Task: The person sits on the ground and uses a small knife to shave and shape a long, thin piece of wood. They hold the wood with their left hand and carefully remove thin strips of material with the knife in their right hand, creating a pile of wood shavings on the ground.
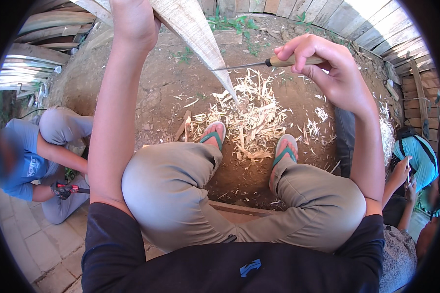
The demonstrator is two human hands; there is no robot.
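My left hand [136, 25] is closed around a long, tapered piece of pale wood [198, 36] near the top of the view. Its narrow end points down toward the shavings between my feet. In my right hand [330, 68] I hold a carving knife [282, 61] by its light wooden handle, fingers and thumb curled round it. The thin dark blade reaches leftward and crosses the wood just above the tip; whether it presses on the wood I cannot tell.
Pale wood shavings [259, 115] lie heaped on the dirt floor [166, 83] around my sandalled feet. At left sits a person in blue [24, 151], a gloved hand on a red-handled tool [71, 188]. Another person in turquoise [418, 156] is at right. Wooden boards [322, 12] line the far side.
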